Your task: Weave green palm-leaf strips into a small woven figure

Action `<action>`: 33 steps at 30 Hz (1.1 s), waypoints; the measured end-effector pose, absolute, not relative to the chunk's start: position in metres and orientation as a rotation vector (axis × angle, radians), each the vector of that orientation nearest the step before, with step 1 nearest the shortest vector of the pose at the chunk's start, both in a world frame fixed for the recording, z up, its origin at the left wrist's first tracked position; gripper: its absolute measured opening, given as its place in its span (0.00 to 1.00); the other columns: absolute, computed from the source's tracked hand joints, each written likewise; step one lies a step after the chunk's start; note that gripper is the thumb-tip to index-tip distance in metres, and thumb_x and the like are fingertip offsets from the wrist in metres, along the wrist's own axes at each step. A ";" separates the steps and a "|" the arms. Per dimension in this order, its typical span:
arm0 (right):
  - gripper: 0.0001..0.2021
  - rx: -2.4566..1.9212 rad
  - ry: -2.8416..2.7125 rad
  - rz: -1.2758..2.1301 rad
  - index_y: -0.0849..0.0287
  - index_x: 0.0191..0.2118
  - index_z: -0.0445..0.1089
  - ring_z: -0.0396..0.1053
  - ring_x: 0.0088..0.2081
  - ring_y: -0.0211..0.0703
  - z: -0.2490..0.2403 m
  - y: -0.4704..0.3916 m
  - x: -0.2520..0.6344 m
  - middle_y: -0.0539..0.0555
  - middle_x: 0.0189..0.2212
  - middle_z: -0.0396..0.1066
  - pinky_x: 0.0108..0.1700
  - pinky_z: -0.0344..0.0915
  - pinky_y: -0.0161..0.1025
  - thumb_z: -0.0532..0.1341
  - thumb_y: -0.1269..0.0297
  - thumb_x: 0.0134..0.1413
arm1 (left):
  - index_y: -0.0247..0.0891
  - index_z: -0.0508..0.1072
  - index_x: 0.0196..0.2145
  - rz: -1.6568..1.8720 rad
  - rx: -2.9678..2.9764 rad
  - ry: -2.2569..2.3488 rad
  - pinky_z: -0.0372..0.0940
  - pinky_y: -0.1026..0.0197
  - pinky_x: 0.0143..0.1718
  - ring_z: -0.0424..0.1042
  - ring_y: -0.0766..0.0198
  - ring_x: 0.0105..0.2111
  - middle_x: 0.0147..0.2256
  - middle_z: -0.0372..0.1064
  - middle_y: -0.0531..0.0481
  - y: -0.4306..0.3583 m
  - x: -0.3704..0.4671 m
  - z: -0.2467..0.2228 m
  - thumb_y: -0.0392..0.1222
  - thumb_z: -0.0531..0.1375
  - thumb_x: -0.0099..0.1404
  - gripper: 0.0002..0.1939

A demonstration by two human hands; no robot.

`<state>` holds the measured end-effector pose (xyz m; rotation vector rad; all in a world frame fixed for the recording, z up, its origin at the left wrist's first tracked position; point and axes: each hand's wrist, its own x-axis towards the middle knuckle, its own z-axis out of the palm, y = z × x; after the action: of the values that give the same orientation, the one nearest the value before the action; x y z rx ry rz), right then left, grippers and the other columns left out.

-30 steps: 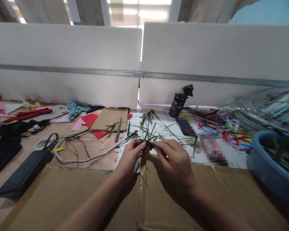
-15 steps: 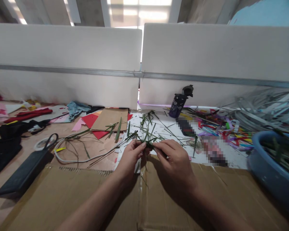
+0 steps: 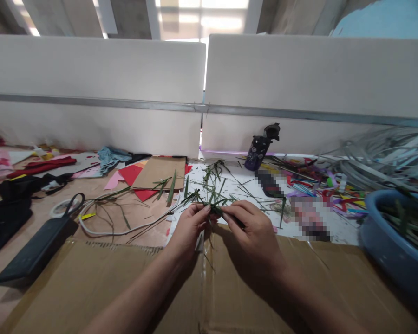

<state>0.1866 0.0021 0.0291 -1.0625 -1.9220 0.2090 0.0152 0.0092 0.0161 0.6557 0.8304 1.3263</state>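
Two hands: the left hand [image 3: 190,221] and the right hand [image 3: 254,227] met at mid-view, the fingers of each drawn narrow in a pinch on the same green leaf piece.
Leaf piece [image 3: 216,209]: knotted or folded, exactly which could not be told; it was gripped above the cardboard's far edge, thin blades fanning away.
White sheet [image 3: 195,174]: beyond the fingers, scattered with leaf scraps [image 3: 212,172] and dark flecks.
Cardboard [image 3: 90,269]: brown, creased, taped along a seam, ragged at one edge, spread beneath the forearms.
Brown card [image 3: 156,172]: flat, over red paper [image 3: 128,176], bearing leaf cuttings.
White cable [image 3: 142,227]: looped across the tan bench [image 3: 87,185], near a tape roll [image 3: 57,209].
Bottle [image 3: 257,152]: dark purple, cap flipped up, pale round motifs; any lettering was too small to read.
Blurred patches [image 3: 311,218]: two, right of the hands, their markings illegible.
Black case [image 3: 35,255]: oblong, smooth, with a strap loop.
Coloured strips [image 3: 334,197]: tangled, below translucent coils [image 3: 386,153].
Basin [image 3: 372,218]: blue, rounded, holding long leaves [image 3: 404,218].
Room: white panels [image 3: 97,69] crossed by a grey rail [image 3: 125,103], bright window [image 3: 205,14] above.
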 end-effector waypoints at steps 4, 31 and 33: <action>0.10 -1.058 -1.939 0.234 0.53 0.45 0.81 0.73 0.39 0.50 0.030 0.001 0.188 0.56 0.38 0.77 0.42 0.67 0.47 0.60 0.68 0.71 | 0.37 0.77 0.32 1.323 0.651 0.843 0.67 0.60 0.40 0.76 0.62 0.33 0.32 0.78 0.48 0.010 0.015 0.016 0.48 0.79 0.52 0.19; 0.09 -1.060 -1.871 0.431 0.52 0.42 0.80 0.75 0.40 0.50 0.036 0.012 0.198 0.54 0.37 0.77 0.43 0.70 0.47 0.61 0.64 0.72 | 0.38 0.75 0.32 1.359 0.701 0.878 0.68 0.59 0.39 0.76 0.60 0.34 0.33 0.77 0.49 0.015 0.009 0.016 0.50 0.77 0.52 0.19; 0.08 -1.053 -1.877 0.458 0.52 0.42 0.80 0.75 0.40 0.49 0.035 0.011 0.197 0.54 0.37 0.77 0.43 0.70 0.47 0.62 0.63 0.72 | 0.38 0.75 0.32 1.351 0.699 0.874 0.68 0.59 0.39 0.76 0.61 0.34 0.34 0.77 0.49 0.015 0.009 0.015 0.49 0.77 0.53 0.19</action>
<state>0.1967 0.0112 0.0349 -1.0530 -1.8765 0.4580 0.0094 0.0149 0.0151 0.6987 0.8744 1.3512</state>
